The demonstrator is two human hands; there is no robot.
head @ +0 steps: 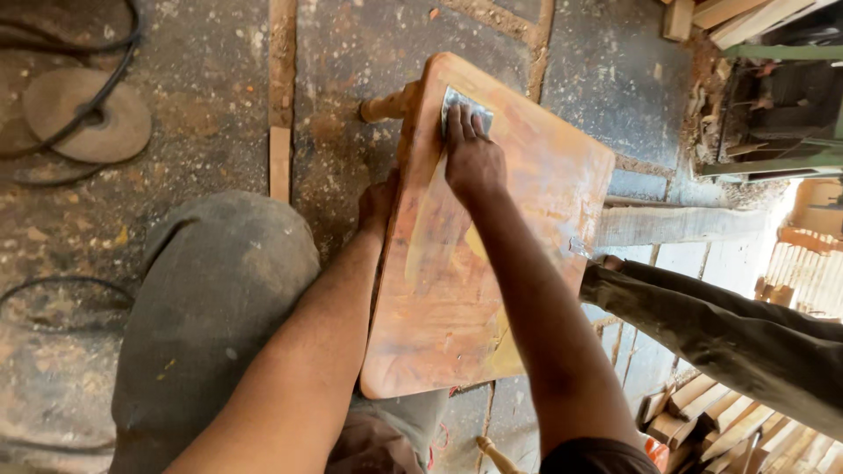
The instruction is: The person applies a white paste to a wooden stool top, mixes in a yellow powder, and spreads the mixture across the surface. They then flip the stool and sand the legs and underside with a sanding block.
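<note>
Sandpaper [467,107] is pressed flat under the right hand [472,162] fingers [457,123] held together; beyond them, the stool seat [527,219] looks partly sanded, orange stain remaining; left hand [378,206] grips the edge.

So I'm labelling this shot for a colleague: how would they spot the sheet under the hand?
Find the orange-brown wooden board tilted across the middle of the picture. At its far corner the right hand presses flat on a small grey sheet. It is the only dull grey patch on the warm-coloured wood.
</note>
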